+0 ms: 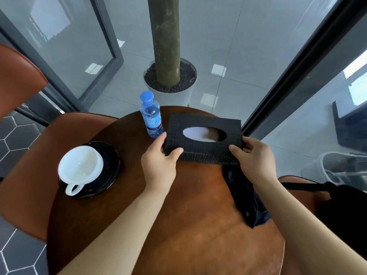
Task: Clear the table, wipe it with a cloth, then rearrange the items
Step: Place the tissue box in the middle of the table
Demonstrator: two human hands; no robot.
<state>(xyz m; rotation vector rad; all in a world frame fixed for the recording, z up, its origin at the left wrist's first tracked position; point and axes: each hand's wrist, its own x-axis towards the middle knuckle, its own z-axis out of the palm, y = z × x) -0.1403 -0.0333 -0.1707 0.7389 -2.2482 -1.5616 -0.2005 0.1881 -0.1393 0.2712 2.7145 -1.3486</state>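
The tissue box [203, 139] sits at about 1 o'clock on the round tabletop [168, 225], held at both short ends. The left hand [158, 161] clamps the left end: thumb on the near top edge, the other fingers [161, 138] wrapped round the far side. The right hand [256, 159] holds the right end the same way, thumb on top. Whether the box rests on the tabletop or is just clear of it cannot be told.

A dark cloth [246, 197] lies at 3 o'clock, its far end running under the box. The bottle [151, 116] stands upright at 12 o'clock, just beside the box's left end. The white cup [80, 167] sits on a black saucer [107, 167] at 9 o'clock, overhanging the table edge.

Hazards:
- Moving the box leftward could strike the bottle and topple it.
- The cloth could drag along with the box and slide off the edge.
- The saucer's overhang makes it liable to tip if knocked.

Markings: the bottle carries a blue-and-white label; its text is too small to read. The box shows no writing.
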